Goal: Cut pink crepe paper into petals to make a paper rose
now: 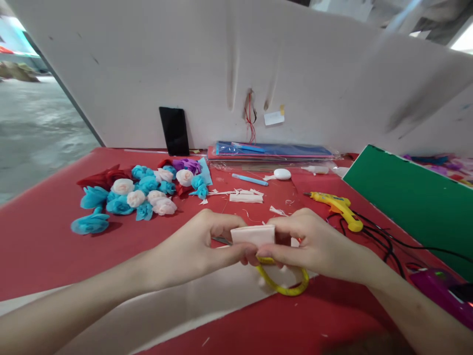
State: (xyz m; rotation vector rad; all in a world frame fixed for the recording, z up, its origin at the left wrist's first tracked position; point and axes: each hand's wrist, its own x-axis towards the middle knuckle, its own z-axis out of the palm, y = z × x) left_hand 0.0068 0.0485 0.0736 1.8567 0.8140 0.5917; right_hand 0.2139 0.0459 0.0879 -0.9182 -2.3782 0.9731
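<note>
The left hand (201,246) and right hand (314,246) pinch a folded pale-pink strip (254,235) above yellow-handled scissors (290,292); artificial flowers (148,184) lie toward the back-left corner of the red worktop (332,320).

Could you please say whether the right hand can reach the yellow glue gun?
Likely yes: nothing visible blocks the right hand from the glue gun, though that hand holds a folded pale piece.

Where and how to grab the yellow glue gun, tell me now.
Probably by the handle of the yellow glue gun, coming from the near right: it slants that way, while the nozzle points left, away from your grip. Mind the black cables close by.
</note>
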